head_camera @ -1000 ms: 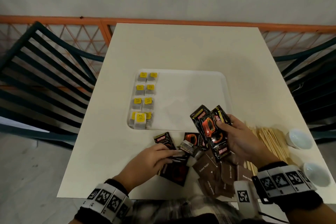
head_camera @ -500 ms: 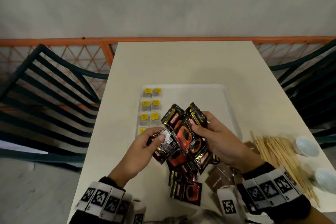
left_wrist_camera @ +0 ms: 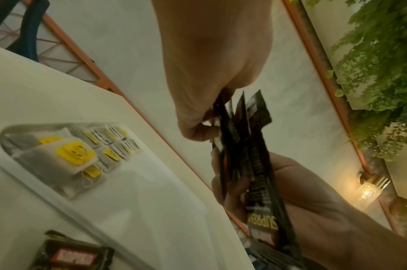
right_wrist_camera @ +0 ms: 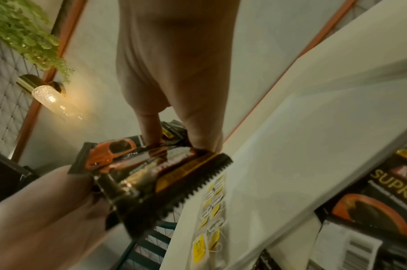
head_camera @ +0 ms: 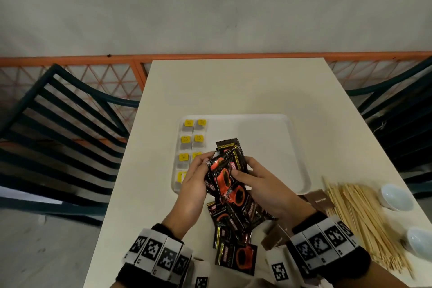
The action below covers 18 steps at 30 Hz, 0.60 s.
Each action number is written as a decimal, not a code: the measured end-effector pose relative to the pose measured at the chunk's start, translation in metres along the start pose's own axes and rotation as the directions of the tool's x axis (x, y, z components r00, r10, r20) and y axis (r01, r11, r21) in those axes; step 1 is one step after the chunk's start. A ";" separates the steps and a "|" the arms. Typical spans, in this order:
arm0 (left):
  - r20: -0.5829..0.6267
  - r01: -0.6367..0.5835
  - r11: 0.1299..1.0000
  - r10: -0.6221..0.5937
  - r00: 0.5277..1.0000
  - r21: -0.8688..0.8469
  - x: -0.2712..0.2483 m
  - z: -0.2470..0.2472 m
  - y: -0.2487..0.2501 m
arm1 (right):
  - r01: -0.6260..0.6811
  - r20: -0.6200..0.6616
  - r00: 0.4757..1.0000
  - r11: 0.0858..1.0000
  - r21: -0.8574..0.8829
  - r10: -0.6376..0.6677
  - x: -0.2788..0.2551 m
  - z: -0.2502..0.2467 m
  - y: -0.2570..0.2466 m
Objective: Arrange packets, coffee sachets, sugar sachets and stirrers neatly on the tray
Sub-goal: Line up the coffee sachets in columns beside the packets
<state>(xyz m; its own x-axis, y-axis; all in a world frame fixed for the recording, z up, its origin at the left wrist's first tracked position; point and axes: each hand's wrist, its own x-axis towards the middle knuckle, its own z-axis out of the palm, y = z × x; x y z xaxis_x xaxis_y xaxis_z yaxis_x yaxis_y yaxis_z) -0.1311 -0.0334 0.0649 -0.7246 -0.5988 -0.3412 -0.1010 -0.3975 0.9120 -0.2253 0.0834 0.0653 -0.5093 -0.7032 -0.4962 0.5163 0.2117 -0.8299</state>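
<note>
**Both hands hold a fan of coffee sachets above the tray**

A bunch of black-and-orange coffee sachets (head_camera: 225, 174) is held in the air over the near edge of the white tray (head_camera: 297, 147). Their long axes run roughly from the person toward the far side of the table, top ends tilted away and slightly right, and they overlap like fanned cards.

The left hand (head_camera: 194, 184) grips the bunch from the left, fingers curled round the sachet edges. The right hand (head_camera: 259, 187) clamps it from the right, thumb pressed on the printed face and fingers behind.

On the tray's left side, tea bags with yellow tags (head_camera: 189, 140) lie flat in two neat columns. More coffee sachets (head_camera: 236, 255) lie loose on the table (head_camera: 233, 86) below the hands, with brown sugar sachets (head_camera: 320, 200) near them. To the right lies a heap of wooden stirrers (head_camera: 364, 217), just beside two small white bowls (head_camera: 395, 196).
</note>
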 end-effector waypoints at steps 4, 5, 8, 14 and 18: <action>0.053 0.033 0.983 -0.024 0.998 -0.182 -0.001 0.021 0.005 | 0.033 0.032 0.999 0.999 0.021 -0.033 0.003 -0.012 -0.007; 0.074 0.050 0.979 -0.036 0.997 -0.200 0.001 0.024 0.006 | 0.042 0.046 0.998 0.999 0.009 -0.042 0.004 -0.015 -0.009; 0.086 0.083 0.983 -0.070 0.994 -0.162 0.010 0.030 0.006 | 0.075 0.110 0.992 0.995 -0.071 -0.067 0.007 -0.029 -0.014; 0.171 0.129 0.990 -0.118 0.978 -0.051 0.018 0.046 0.002 | 0.237 0.173 0.970 0.819 -0.523 -0.170 0.011 -0.058 -0.026; 0.089 -0.035 0.994 0.025 0.996 0.105 0.020 0.057 0.000 | 0.309 0.156 0.949 0.721 -0.621 -0.273 0.017 -0.066 -0.032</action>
<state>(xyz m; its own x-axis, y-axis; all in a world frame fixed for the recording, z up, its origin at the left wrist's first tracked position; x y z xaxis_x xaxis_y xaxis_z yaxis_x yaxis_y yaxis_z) -0.1840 -0.0060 0.0709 -0.7849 -0.5441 -0.2963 -0.1468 -0.3014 0.9421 -0.2963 0.1096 0.0665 -0.5171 -0.8310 -0.2050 -0.2128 0.3568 -0.9096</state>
